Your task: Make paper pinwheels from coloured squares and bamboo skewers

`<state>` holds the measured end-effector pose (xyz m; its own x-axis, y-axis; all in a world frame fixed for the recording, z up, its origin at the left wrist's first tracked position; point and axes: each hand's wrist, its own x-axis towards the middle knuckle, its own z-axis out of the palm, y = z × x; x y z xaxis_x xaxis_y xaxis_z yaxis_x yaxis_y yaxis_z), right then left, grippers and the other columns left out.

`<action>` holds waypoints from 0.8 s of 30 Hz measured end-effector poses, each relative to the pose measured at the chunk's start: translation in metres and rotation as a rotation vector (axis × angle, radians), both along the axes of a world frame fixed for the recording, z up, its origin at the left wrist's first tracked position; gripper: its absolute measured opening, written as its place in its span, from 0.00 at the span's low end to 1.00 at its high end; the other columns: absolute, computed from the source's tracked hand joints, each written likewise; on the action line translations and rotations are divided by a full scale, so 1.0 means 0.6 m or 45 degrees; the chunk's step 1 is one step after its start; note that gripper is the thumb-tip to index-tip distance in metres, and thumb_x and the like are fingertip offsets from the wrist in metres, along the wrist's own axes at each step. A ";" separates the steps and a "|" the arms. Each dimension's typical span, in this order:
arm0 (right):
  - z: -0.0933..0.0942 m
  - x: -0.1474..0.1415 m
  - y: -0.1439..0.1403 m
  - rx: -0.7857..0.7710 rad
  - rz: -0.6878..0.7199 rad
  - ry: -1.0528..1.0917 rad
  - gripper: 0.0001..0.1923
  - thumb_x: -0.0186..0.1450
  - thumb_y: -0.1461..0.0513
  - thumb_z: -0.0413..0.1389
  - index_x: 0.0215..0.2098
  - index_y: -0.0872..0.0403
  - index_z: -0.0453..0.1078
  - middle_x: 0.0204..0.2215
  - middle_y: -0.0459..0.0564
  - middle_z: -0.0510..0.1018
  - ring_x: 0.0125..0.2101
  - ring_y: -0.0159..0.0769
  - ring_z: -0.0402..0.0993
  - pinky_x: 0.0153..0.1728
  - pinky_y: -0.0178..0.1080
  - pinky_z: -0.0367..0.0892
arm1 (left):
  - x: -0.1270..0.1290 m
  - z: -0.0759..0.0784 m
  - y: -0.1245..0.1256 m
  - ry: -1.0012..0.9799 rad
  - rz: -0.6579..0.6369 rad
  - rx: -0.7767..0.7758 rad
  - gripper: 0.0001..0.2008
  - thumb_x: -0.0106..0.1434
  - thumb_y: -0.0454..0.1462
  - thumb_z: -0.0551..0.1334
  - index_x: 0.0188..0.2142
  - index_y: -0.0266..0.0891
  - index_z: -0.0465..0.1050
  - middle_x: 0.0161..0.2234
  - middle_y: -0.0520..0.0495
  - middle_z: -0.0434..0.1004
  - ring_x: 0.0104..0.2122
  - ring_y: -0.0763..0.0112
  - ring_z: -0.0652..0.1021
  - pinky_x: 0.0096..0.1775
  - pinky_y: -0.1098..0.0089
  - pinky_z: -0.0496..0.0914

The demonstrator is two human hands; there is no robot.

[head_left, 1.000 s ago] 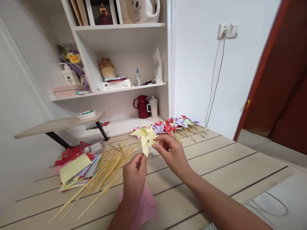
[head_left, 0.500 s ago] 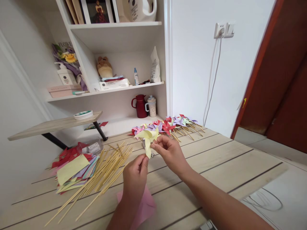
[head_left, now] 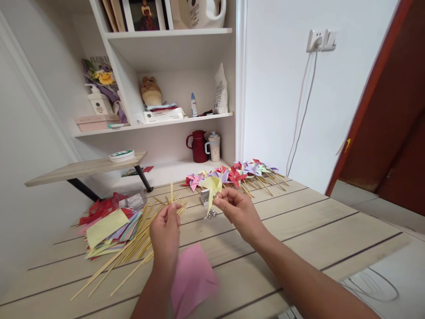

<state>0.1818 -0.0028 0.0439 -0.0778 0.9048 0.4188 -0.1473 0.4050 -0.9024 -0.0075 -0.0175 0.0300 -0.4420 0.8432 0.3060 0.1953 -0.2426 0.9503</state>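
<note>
One stick, mostly hidden by left hand.

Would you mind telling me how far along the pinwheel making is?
Done: a row of finished pinwheels lies at the table's far edge. In hand: the right hand holds a folded yellow pinwheel head; the left hand grips one wooden stick. Left: many loose sticks and a stack of coloured paper.

Yellow pinwheel and stick in hands
</note>
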 end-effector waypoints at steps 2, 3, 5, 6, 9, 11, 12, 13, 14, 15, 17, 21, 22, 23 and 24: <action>0.000 0.001 0.003 -0.030 -0.037 0.019 0.13 0.59 0.52 0.63 0.28 0.52 0.69 0.18 0.38 0.61 0.18 0.26 0.50 0.19 0.33 0.48 | -0.017 0.003 0.003 0.262 0.204 0.026 0.18 0.65 0.50 0.57 0.37 0.39 0.77 0.22 0.53 0.68 0.21 0.71 0.67 0.26 0.71 0.60; -0.001 0.001 0.005 -0.037 -0.049 0.014 0.14 0.59 0.52 0.63 0.28 0.53 0.69 0.18 0.38 0.61 0.18 0.26 0.50 0.18 0.33 0.48 | -0.025 0.004 0.005 0.424 0.314 0.033 0.16 0.65 0.47 0.57 0.36 0.40 0.77 0.25 0.50 0.72 0.26 0.67 0.72 0.30 0.68 0.64; -0.003 -0.001 0.008 -0.060 -0.033 -0.025 0.14 0.59 0.51 0.63 0.28 0.53 0.69 0.18 0.39 0.61 0.17 0.26 0.51 0.17 0.32 0.48 | -0.036 0.004 0.009 0.764 0.478 0.030 0.12 0.66 0.41 0.57 0.37 0.40 0.79 0.35 0.43 0.77 0.37 0.58 0.76 0.40 0.60 0.67; -0.005 -0.002 0.010 -0.078 -0.011 -0.053 0.15 0.59 0.51 0.63 0.28 0.53 0.70 0.18 0.39 0.61 0.17 0.26 0.51 0.17 0.32 0.48 | -0.039 0.004 0.011 0.899 0.544 -0.009 0.12 0.65 0.39 0.57 0.40 0.40 0.79 0.40 0.39 0.77 0.41 0.53 0.76 0.44 0.55 0.67; -0.016 -0.010 0.015 -0.134 0.070 -0.126 0.16 0.58 0.50 0.63 0.27 0.53 0.70 0.16 0.38 0.60 0.16 0.25 0.52 0.15 0.31 0.49 | -0.037 0.001 0.015 1.045 0.707 -0.074 0.16 0.63 0.35 0.60 0.50 0.42 0.76 0.56 0.32 0.69 0.54 0.42 0.70 0.50 0.44 0.64; -0.025 -0.017 0.018 -0.157 0.107 -0.163 0.16 0.58 0.50 0.63 0.26 0.53 0.69 0.15 0.37 0.60 0.15 0.25 0.51 0.15 0.31 0.49 | -0.029 0.000 0.014 0.998 0.755 0.008 0.19 0.63 0.34 0.60 0.53 0.41 0.74 0.61 0.32 0.63 0.59 0.41 0.65 0.53 0.42 0.61; -0.028 -0.019 0.020 -0.165 0.113 -0.180 0.16 0.58 0.50 0.63 0.26 0.53 0.69 0.14 0.37 0.59 0.14 0.25 0.51 0.14 0.31 0.48 | -0.024 -0.001 0.013 0.949 0.746 0.093 0.18 0.63 0.34 0.59 0.52 0.41 0.75 0.61 0.33 0.62 0.60 0.43 0.65 0.55 0.43 0.60; -0.031 -0.021 0.021 -0.169 0.111 -0.195 0.16 0.58 0.50 0.63 0.26 0.53 0.69 0.14 0.37 0.59 0.14 0.25 0.51 0.14 0.31 0.48 | -0.019 -0.001 0.012 0.887 0.697 0.188 0.16 0.64 0.34 0.58 0.50 0.40 0.76 0.59 0.34 0.64 0.59 0.46 0.66 0.57 0.45 0.60; -0.033 -0.022 0.022 -0.171 0.104 -0.208 0.15 0.58 0.50 0.63 0.26 0.53 0.69 0.14 0.37 0.59 0.14 0.25 0.51 0.14 0.31 0.47 | -0.013 -0.002 0.011 0.811 0.609 0.273 0.14 0.66 0.35 0.57 0.47 0.39 0.77 0.56 0.35 0.66 0.57 0.50 0.68 0.57 0.49 0.61; -0.034 -0.022 0.023 -0.172 0.094 -0.218 0.15 0.58 0.50 0.63 0.26 0.53 0.70 0.14 0.37 0.59 0.14 0.25 0.51 0.14 0.31 0.47 | -0.008 -0.004 0.010 0.729 0.497 0.331 0.13 0.67 0.36 0.55 0.45 0.39 0.78 0.52 0.36 0.69 0.55 0.54 0.70 0.57 0.52 0.62; -0.034 -0.020 0.025 -0.176 0.081 -0.219 0.15 0.58 0.51 0.63 0.26 0.53 0.70 0.14 0.37 0.60 0.14 0.25 0.52 0.14 0.31 0.48 | 0.001 -0.007 0.009 0.570 0.274 0.353 0.13 0.67 0.39 0.54 0.41 0.38 0.78 0.46 0.39 0.72 0.50 0.59 0.74 0.55 0.58 0.66; -0.028 -0.013 0.025 -0.162 -0.002 -0.147 0.15 0.58 0.50 0.63 0.28 0.53 0.71 0.15 0.38 0.62 0.14 0.26 0.54 0.15 0.32 0.50 | 0.013 -0.010 0.004 0.314 0.028 0.175 0.16 0.66 0.45 0.57 0.35 0.38 0.78 0.35 0.43 0.76 0.37 0.63 0.77 0.40 0.65 0.70; -0.026 -0.012 0.024 -0.133 -0.035 -0.131 0.15 0.58 0.50 0.63 0.28 0.53 0.71 0.15 0.38 0.63 0.14 0.27 0.55 0.15 0.33 0.51 | 0.016 -0.010 0.002 0.226 -0.069 0.100 0.19 0.66 0.49 0.57 0.32 0.38 0.78 0.29 0.45 0.76 0.30 0.65 0.76 0.34 0.67 0.69; -0.025 -0.011 0.022 -0.093 -0.066 -0.125 0.15 0.59 0.50 0.62 0.29 0.53 0.71 0.16 0.39 0.63 0.15 0.27 0.55 0.16 0.33 0.51 | 0.019 -0.010 0.000 0.124 -0.193 0.019 0.22 0.65 0.52 0.56 0.29 0.37 0.76 0.24 0.47 0.74 0.25 0.68 0.74 0.29 0.69 0.67; -0.024 -0.010 0.020 -0.041 -0.095 -0.132 0.15 0.60 0.50 0.62 0.29 0.53 0.72 0.16 0.39 0.63 0.15 0.28 0.56 0.17 0.34 0.51 | 0.022 -0.010 -0.002 0.021 -0.330 -0.063 0.26 0.64 0.56 0.56 0.25 0.37 0.74 0.21 0.48 0.73 0.20 0.70 0.72 0.25 0.70 0.64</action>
<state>0.1758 0.0091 0.0296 -0.0509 0.9226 0.3824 -0.0233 0.3816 -0.9240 0.0056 -0.0189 0.0238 -0.2046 0.9417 0.2671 0.1485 -0.2399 0.9594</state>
